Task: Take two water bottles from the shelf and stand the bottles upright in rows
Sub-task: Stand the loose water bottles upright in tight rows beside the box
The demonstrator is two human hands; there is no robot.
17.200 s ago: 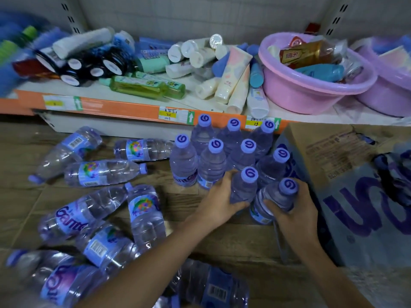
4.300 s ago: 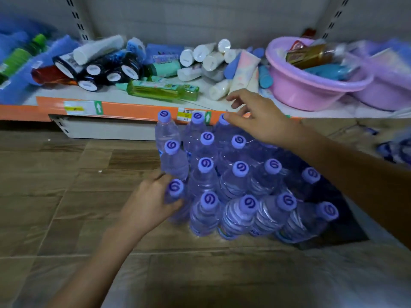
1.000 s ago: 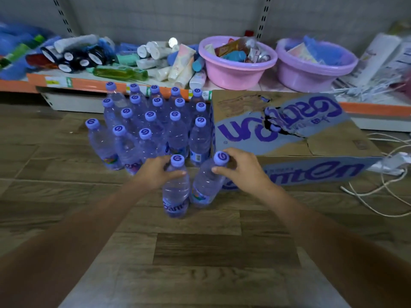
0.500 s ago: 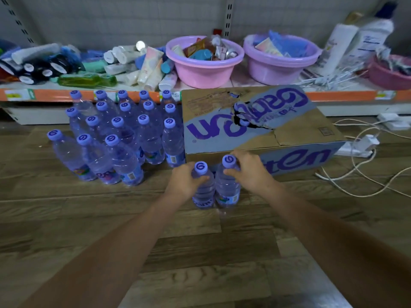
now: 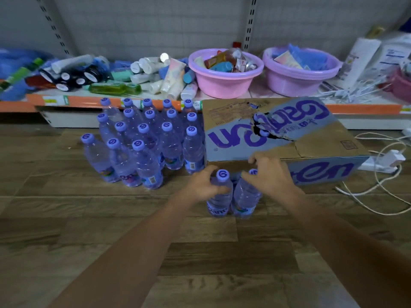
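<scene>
Two clear water bottles with purple caps stand upright side by side on the wooden floor, right in front of the cardboard box. My left hand [image 5: 201, 185] grips the neck of the left bottle [image 5: 219, 202]. My right hand [image 5: 270, 176] grips the top of the right bottle [image 5: 245, 201] and hides most of its cap. To the left, several more bottles [image 5: 146, 138] of the same kind stand upright in rows, between the shelf edge and the box.
A torn cardboard box [image 5: 278, 138] with purple lettering sits behind my hands. The low shelf [image 5: 155, 103] behind carries tubes, bottles and two purple basins [image 5: 224, 78]. White cables and a power strip [image 5: 387, 161] lie on the floor at right.
Both hands carried the two bottles rightward, from the front of the rows to a spot before the box. In the last half second they barely moved.
</scene>
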